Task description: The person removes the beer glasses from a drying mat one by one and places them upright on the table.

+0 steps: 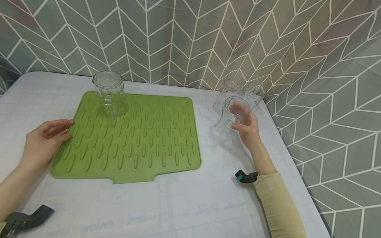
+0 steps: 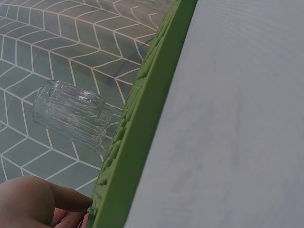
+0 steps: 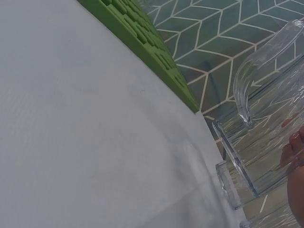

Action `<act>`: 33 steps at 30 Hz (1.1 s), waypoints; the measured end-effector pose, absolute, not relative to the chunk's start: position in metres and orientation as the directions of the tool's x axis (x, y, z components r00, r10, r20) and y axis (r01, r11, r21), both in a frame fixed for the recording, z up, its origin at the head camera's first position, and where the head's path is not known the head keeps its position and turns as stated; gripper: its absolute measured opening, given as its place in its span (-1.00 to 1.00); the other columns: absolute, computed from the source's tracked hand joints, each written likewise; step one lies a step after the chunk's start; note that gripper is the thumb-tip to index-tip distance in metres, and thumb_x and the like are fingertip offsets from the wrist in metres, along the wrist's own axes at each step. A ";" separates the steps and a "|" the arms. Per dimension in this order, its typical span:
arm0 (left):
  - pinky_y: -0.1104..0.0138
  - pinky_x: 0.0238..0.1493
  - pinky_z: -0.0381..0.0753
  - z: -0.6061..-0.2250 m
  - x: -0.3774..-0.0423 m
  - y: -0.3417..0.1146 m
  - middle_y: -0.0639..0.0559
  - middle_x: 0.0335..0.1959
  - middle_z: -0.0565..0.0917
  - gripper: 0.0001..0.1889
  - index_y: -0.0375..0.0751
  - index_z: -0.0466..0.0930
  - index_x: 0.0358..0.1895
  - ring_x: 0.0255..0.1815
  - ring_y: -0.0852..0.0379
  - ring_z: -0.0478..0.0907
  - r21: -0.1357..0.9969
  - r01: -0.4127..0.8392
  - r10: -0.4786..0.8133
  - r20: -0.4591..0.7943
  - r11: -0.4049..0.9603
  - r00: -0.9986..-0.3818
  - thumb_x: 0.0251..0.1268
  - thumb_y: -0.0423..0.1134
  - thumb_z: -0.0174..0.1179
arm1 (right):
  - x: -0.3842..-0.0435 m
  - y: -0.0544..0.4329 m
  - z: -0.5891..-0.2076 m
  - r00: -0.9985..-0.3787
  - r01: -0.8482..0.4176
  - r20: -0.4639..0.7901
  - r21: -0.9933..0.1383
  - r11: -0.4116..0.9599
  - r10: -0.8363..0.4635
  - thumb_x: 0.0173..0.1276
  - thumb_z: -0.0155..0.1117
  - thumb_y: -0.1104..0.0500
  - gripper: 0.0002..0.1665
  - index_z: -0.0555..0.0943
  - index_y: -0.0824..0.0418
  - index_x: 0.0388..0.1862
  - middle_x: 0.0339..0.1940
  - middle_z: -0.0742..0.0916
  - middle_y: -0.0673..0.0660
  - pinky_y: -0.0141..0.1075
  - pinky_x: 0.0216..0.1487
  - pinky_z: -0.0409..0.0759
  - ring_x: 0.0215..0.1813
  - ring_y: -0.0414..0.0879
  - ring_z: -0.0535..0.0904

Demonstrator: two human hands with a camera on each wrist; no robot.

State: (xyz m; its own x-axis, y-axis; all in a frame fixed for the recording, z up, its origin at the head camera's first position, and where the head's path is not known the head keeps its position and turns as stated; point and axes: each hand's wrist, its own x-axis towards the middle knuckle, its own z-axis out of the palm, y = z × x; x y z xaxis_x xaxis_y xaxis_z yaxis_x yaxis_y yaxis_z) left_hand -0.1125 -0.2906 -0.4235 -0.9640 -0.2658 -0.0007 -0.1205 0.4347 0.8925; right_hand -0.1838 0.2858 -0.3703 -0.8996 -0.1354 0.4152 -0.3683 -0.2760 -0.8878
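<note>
A green mat (image 1: 148, 132) with raised oval ridges lies on the white-covered table. My left hand (image 1: 43, 142) pinches its left edge, with the thumb at the ridged top face (image 2: 137, 118) in the left wrist view. One clear glass mug (image 1: 114, 102) stands upright on the mat's far left part, its handle facing me. Right of the mat, my right hand (image 1: 249, 132) grips a second clear glass mug (image 1: 224, 123) round its side. That mug's handle (image 3: 243, 90) points toward the mat in the right wrist view.
Behind the held mug, more clear glass mugs (image 1: 256, 91) stand close together at the table's far right corner. A patterned grey-green curtain (image 1: 166, 43) hangs along the back and right edges. Printed writing runs across the white tablecloth (image 1: 178, 205) in front.
</note>
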 end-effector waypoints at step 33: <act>0.87 -0.05 0.47 -0.424 -0.113 -0.292 0.55 0.01 0.56 -0.66 0.17 0.50 0.17 -0.05 0.69 0.45 0.910 -0.120 -0.269 -0.010 0.397 -0.963 0.46 -0.33 0.16 | -0.185 0.363 -0.381 -0.873 -0.309 0.416 -0.875 -0.373 -0.255 -0.03 -0.25 0.62 -0.15 0.45 0.44 0.34 0.21 0.69 0.13 -0.08 0.56 0.12 0.33 0.05 0.49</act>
